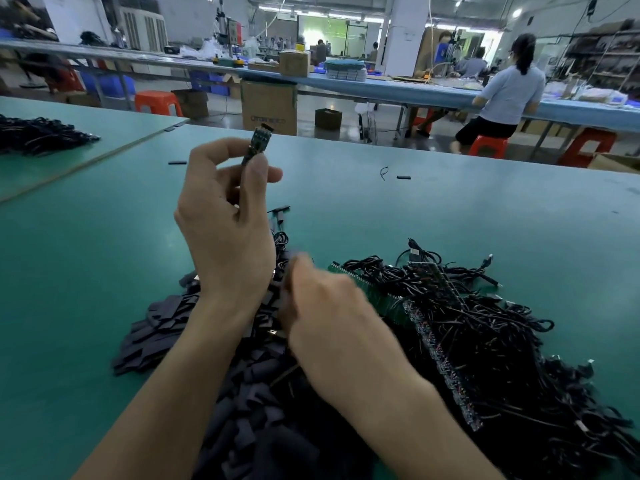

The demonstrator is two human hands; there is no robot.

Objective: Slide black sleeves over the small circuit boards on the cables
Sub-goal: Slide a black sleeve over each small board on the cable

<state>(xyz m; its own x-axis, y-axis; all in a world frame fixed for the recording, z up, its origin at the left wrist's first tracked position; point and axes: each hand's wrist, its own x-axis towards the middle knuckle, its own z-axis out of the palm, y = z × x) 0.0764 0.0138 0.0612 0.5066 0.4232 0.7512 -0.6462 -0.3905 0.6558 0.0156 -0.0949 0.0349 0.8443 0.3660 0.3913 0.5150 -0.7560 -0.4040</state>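
Small circuit board: held up above the bench, upright with a slight tilt, green face with components toward the camera, no sleeve on it. Its lower end is pinched in the left hand. Thumb pad presses from the near side, and the curled fingers close on it from the far side.

Right hand: low, below and right of the left-hand fingers, over the heap of black sleeves. It is motion-blurred. I cannot tell whether its fingers are apart or closed, or whether they hold anything.

Sleeve heap: flat black pieces, directly beneath both wrists, spreading to the left and toward the near bench edge.

Cable tangle: black leads, right of the right-hand fingers, touching the sleeve heap. Long strips of unseparated boards lie across it.

Two loose sleeves on the bench beyond the fingers: one to the left, one well to the right.

Second cable heap: far left, well apart.

Background: a person seated at another bench, back turned.
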